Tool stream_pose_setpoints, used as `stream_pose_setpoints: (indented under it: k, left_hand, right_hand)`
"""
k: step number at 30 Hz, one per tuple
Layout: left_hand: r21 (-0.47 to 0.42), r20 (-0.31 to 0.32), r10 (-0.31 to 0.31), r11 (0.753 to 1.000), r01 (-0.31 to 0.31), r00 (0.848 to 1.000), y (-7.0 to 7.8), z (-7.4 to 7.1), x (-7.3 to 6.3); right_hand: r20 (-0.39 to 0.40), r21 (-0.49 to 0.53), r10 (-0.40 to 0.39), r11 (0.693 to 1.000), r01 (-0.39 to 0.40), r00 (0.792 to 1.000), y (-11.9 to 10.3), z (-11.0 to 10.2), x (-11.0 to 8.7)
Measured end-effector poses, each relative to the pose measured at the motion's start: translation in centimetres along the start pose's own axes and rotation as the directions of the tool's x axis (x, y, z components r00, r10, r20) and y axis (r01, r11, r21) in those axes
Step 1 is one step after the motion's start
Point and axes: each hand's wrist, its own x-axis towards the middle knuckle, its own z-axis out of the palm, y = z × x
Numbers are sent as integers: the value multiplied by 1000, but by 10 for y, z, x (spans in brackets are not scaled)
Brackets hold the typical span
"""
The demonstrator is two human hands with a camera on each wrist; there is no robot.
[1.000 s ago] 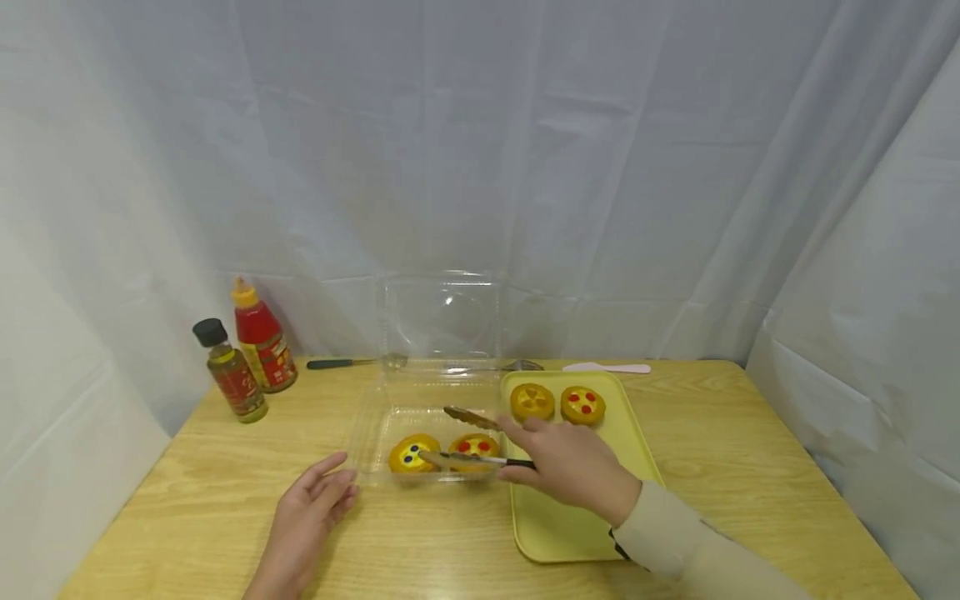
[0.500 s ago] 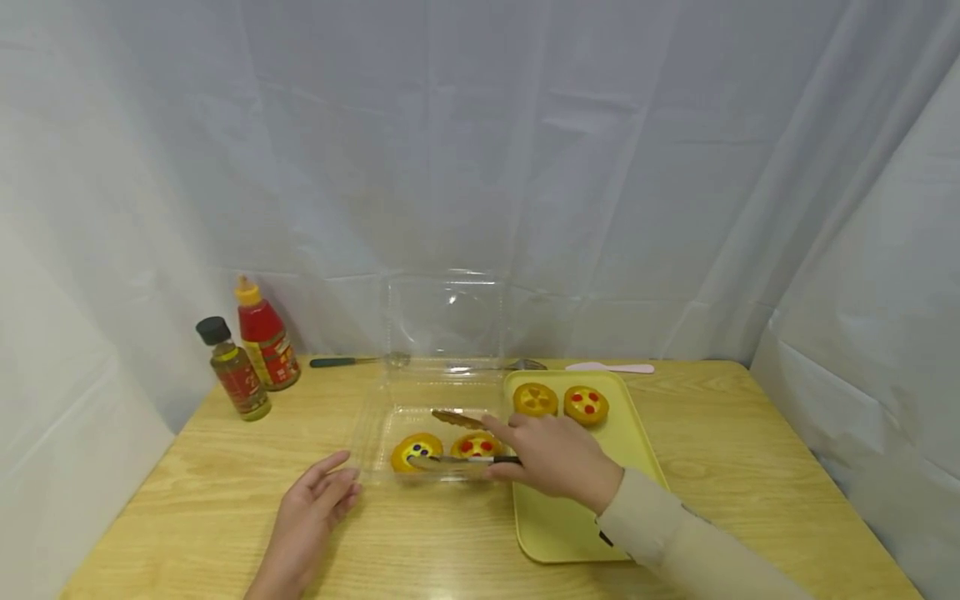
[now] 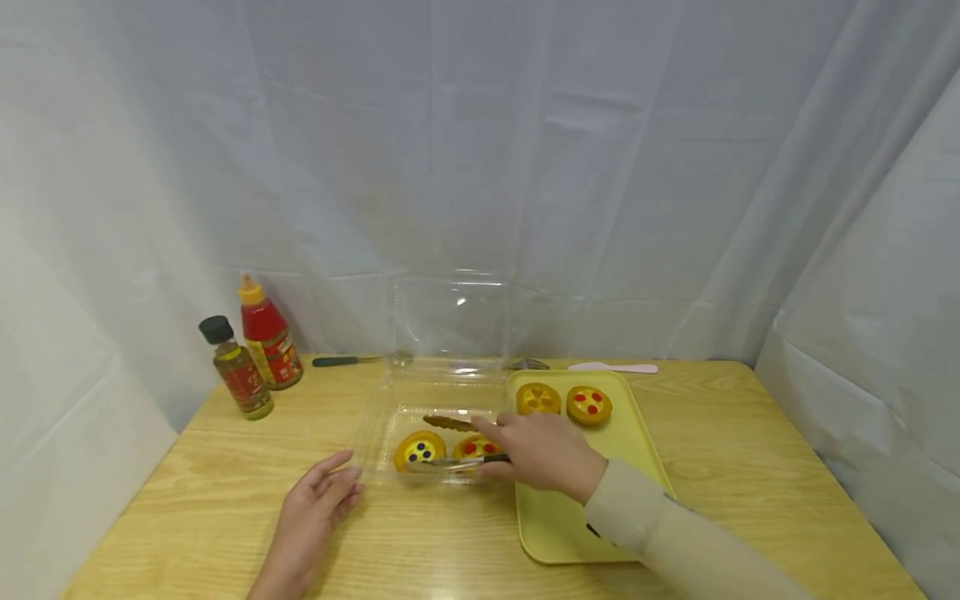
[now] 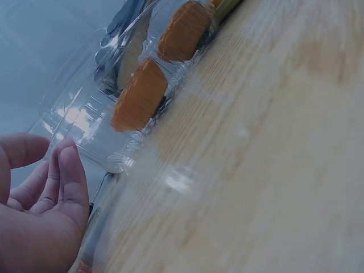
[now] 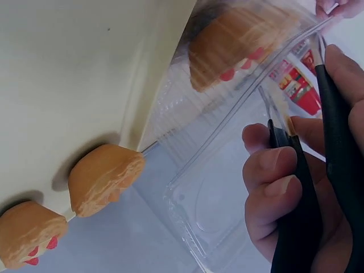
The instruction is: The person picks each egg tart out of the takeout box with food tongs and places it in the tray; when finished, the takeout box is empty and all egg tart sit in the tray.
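Note:
My right hand (image 3: 543, 454) holds metal tongs (image 3: 448, 423) by their dark handles. The arms of the tongs stand apart, one behind and one in front of a tart with blue dots (image 3: 420, 448). This tart and a red-dotted tart (image 3: 477, 448) lie in the front of a clear plastic clamshell box (image 3: 378, 417), whose lid (image 3: 450, 321) stands raised at the back. At the box's front left corner is my left hand (image 3: 307, 517), its fingers loosely bent and fingertips right at the rim. In the left wrist view, a gap shows between thumb and fingers (image 4: 71, 165).
Right of the box, a yellow tray (image 3: 577, 525) bears a tart with orange-brown pieces (image 3: 537, 398) and a red-dotted tart (image 3: 589, 405). A red sauce bottle (image 3: 272, 342) and a dark-capped bottle (image 3: 238, 375) stand left. A dark-handled utensil (image 3: 337, 362) and pink knife (image 3: 613, 367) lie behind.
My right hand has moved left with the tongs, whose arms have come lower and further around the blue-dotted tart. My left hand stays at the box corner.

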Motion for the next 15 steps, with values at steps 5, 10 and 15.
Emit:
stream_pose_setpoints:
  k: [5,10,15]
  left_hand:
    - [-3,6,13,1000,-13,1000,-1,0,0]
    - [-6,1,23,1000,-23,1000,-1,0,-1]
    - [-8,-1,23,1000,-23,1000,-2,0,-1]
  right_hand:
    - [22,-8,-6,1000,7,1000,0,2,7]
    - [43,-3,2,1000,-2,999,-1,3,12]
    - [55,-14,10,1000,-9,998,-1,4,15]
